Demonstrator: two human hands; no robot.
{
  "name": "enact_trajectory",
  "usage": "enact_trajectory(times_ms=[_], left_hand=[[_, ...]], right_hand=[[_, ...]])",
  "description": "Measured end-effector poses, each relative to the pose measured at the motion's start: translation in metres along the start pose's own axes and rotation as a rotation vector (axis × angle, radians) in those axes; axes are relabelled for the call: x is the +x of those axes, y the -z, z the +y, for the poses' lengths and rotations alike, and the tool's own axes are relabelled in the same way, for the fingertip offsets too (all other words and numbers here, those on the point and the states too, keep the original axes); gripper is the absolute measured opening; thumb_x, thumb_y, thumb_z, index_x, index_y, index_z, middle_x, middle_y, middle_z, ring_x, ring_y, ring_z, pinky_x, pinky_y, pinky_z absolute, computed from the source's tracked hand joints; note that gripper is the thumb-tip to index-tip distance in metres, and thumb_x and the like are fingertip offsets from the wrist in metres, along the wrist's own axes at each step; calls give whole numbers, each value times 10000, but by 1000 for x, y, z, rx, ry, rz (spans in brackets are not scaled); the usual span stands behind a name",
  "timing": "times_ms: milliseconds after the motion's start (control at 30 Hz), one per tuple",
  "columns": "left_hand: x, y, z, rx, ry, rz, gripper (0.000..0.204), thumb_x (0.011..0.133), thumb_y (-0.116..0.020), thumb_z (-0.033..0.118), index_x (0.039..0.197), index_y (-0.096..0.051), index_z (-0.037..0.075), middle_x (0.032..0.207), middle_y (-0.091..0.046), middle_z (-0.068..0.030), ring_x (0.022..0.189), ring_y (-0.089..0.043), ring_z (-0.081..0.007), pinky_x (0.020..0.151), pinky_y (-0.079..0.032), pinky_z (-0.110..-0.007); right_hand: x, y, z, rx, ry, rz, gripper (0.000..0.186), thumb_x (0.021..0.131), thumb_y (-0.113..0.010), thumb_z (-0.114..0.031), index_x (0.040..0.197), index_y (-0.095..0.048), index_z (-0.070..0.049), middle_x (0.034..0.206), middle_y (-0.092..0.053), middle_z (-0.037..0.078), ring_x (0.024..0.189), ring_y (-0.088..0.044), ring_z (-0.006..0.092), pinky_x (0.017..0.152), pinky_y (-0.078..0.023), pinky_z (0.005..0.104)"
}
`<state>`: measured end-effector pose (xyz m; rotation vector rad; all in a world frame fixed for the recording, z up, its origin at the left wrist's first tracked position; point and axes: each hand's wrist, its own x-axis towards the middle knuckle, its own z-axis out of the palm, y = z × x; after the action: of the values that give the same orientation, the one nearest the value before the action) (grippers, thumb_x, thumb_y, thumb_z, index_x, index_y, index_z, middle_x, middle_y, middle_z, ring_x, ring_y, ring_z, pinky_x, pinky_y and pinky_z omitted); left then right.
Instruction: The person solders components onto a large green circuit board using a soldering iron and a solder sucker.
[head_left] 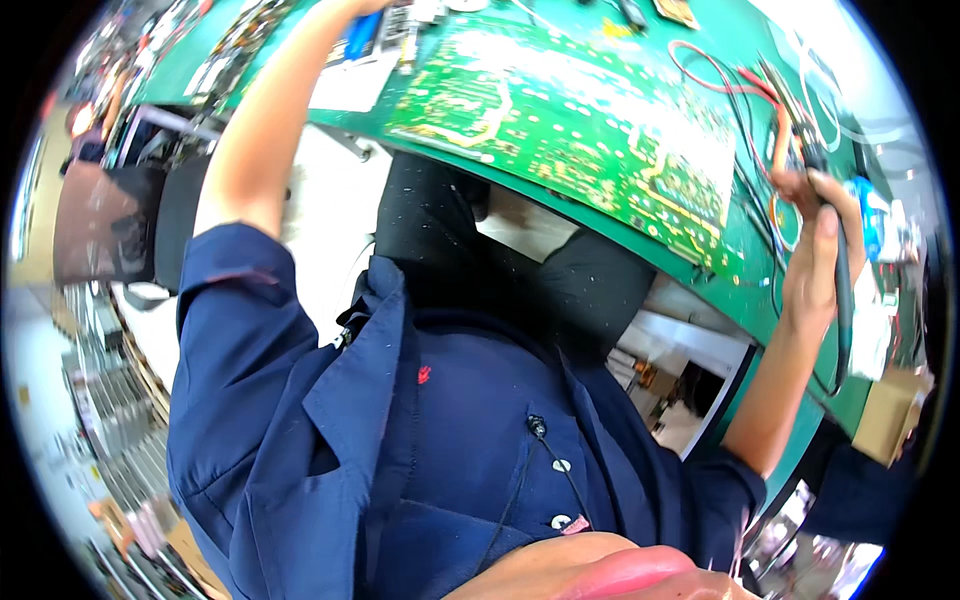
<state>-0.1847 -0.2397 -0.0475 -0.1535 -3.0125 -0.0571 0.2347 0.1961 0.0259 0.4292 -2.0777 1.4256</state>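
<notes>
My right hand (825,235), at the right side of the bench, is closed around a slim black-handled tool with a cord (843,320). It looks like a soldering iron, but its tip is hard to make out. Red and black wires (725,85) lie beside that hand. A large green circuit board (570,125) with shiny solder points rests on the bench in front of me. My left hand (350,5) reaches to the top edge, beside a blue item (362,38); its fingers are cut off from view.
The green bench top (350,122) carries rows of small parts (240,45) at the far left. A white sheet (355,85) lies left of the board. A cardboard box (892,415) stands at the right edge. A dark chair (110,220) is at my left.
</notes>
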Motion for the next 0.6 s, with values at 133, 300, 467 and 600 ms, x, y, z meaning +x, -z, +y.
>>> enact_trajectory(times_ms=[133,300,467,600], left_hand=[[-59,34,62,20,-267,392,527,769,-718,262,1188,-517,14,1124,-560,-231,1010,-564,-403,892,-463,-450],[-164,98,202,-431,-1008,162,168,854,-606,118,1001,-646,45,962,-648,-158,929,-612,-322,821,-483,-388],[-140,62,261,-419,-1008,-111,139,835,-586,102,926,-675,46,871,-677,-162,815,-637,-346,739,-509,-408],[-127,33,279,-362,-897,-253,173,853,-572,158,882,-669,17,853,-667,-196,776,-634,-367,700,-506,-417]], right_hand=[[1,15,2,-72,-14,43,374,1000,-441,-266,1161,-571,45,957,-683,205,908,-653,245,827,-476,337],[-1,26,12,-164,-100,111,446,1015,-421,-334,1188,-561,53,895,-695,178,862,-664,213,811,-496,320],[5,22,25,-144,-108,43,453,1020,-394,-341,1224,-518,44,940,-691,206,835,-677,243,801,-503,322],[1,36,33,-251,-132,9,681,989,-330,-517,1307,-393,82,979,-668,247,843,-678,283,797,-512,356]])
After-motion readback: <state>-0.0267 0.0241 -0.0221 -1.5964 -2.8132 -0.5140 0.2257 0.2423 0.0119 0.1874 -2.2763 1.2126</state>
